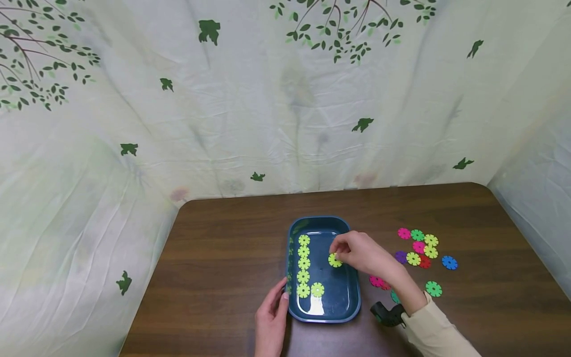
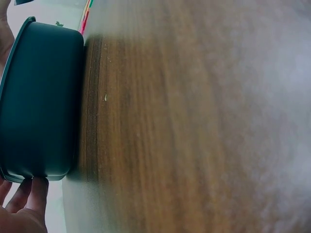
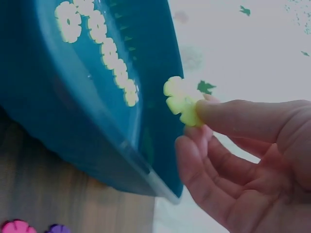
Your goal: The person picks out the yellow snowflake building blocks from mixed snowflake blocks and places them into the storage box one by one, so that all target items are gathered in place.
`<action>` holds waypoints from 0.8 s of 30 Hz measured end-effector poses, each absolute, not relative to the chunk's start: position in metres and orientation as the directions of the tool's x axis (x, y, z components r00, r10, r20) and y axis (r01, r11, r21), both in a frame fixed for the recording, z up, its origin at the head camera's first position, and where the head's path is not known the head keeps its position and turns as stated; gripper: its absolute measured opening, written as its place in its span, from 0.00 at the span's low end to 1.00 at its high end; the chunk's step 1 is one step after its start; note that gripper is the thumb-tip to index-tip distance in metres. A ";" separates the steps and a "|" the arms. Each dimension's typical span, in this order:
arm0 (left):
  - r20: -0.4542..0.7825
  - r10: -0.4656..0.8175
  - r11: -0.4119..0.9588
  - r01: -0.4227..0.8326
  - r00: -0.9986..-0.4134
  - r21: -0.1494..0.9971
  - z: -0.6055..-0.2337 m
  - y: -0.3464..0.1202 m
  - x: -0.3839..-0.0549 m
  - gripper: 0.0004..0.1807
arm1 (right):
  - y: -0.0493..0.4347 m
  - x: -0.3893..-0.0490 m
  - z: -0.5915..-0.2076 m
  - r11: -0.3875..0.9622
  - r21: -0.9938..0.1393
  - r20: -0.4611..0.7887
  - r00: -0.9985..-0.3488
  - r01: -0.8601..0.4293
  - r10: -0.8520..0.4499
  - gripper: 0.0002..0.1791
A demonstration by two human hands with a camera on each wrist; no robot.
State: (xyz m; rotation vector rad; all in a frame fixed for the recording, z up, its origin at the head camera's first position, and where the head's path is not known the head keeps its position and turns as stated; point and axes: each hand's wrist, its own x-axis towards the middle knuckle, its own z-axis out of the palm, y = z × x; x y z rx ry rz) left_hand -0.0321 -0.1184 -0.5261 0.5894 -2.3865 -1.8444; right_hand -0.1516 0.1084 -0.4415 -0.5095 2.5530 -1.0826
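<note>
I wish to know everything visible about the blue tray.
The tray is a glossy blue rounded rectangle, apparently plastic, with raised walls and a thin rim. It stands open side up on the table, long sides running away from the person. Inside lie six yellow flower pieces: five in a column near the left wall, one beside the nearest. The left hand touches its left side.

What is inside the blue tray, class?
Six yellow flower pieces: five in a column, one beside its near end. The right hand holds a seventh piece above the tray; anything behind that hand in the head view is hidden.
</note>
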 end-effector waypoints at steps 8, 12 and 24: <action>-0.198 -0.336 0.208 -0.277 -0.921 0.938 -0.525 -0.118 -0.032 0.18 | 0.096 -0.157 -0.433 0.636 -0.705 -0.138 -0.819 -0.313 -0.557 0.10; -0.197 -0.335 0.207 -0.276 -0.921 0.939 -0.525 -0.118 -0.031 0.18 | 0.090 -0.159 -0.433 0.637 -0.693 -0.141 -0.803 -0.338 -0.579 0.11; -0.189 -0.322 0.203 -0.263 -0.928 0.943 -0.525 -0.119 -0.032 0.18 | 0.070 -0.168 -0.447 0.631 -0.706 -0.190 -0.773 -0.320 -0.605 0.08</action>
